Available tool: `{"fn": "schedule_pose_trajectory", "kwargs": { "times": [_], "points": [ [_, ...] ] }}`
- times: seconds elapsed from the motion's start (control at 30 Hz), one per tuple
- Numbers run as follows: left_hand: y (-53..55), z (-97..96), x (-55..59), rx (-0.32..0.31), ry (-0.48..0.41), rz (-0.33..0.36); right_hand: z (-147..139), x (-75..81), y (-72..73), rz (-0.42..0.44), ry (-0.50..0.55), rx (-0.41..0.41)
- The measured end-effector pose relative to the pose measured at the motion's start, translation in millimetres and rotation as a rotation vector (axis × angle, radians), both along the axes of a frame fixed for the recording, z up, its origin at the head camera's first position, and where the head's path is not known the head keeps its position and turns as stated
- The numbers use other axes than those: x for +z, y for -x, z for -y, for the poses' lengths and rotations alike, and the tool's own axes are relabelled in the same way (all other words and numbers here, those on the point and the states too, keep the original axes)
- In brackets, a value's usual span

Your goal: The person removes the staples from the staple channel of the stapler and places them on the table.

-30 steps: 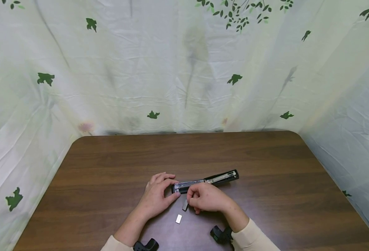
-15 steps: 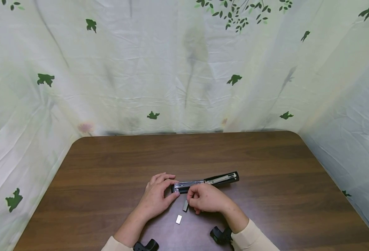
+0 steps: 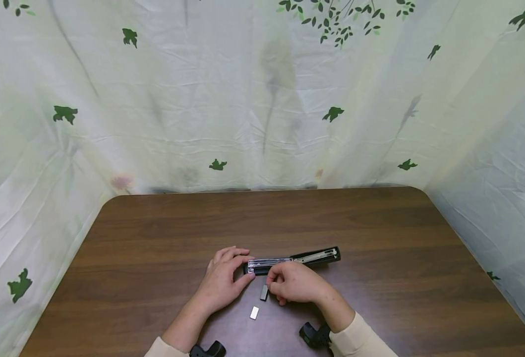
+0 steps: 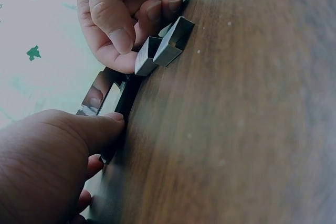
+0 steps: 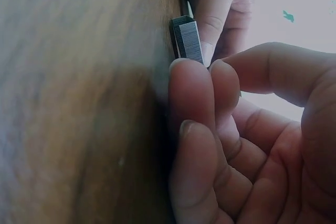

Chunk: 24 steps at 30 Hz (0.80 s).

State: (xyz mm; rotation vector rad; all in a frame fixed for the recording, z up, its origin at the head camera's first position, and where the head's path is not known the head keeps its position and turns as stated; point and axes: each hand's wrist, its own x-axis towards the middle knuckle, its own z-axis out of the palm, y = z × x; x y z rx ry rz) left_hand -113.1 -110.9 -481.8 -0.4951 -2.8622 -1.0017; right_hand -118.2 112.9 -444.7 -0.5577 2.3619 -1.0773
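A black stapler (image 3: 319, 256) lies opened out on the table, its metal channel facing up. My left hand (image 3: 221, 278) grips its left end between thumb and index finger. Curled close to the middle of the stapler is my right hand (image 3: 295, 281); whether its fingertips pinch anything is hidden. A staple strip (image 3: 263, 292) lies on the table just beside the right fingertips, partly covered by them in the right wrist view. Nearer the person lies a second, lighter strip of staples (image 3: 254, 313). In the left wrist view both strips (image 4: 174, 41) show their hollow channel shape.
The brown wooden table (image 3: 155, 233) extends around the hands. A pale curtain (image 3: 244, 99) printed with leaves and birds hangs behind it and along both sides. Black wrist devices (image 3: 314, 335) are worn below both hands.
The stapler's right end has dropped slightly toward the person. Both hands stay almost in place, and the two staple strips have not visibly moved.
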Motion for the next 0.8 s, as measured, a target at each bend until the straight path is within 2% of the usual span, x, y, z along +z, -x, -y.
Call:
{"fn": "schedule_pose_trajectory", "kwargs": {
  "times": [0.47,0.8],
  "points": [
    [0.2,0.0,-1.2,0.004,0.004,-0.004,0.1,2.0,0.6,-0.004,-0.011,0.018],
    [0.1,0.2,-2.0,0.002,0.007,-0.02,-3.6,5.4,0.9,-0.087,-0.035,0.007]
  ]
}}
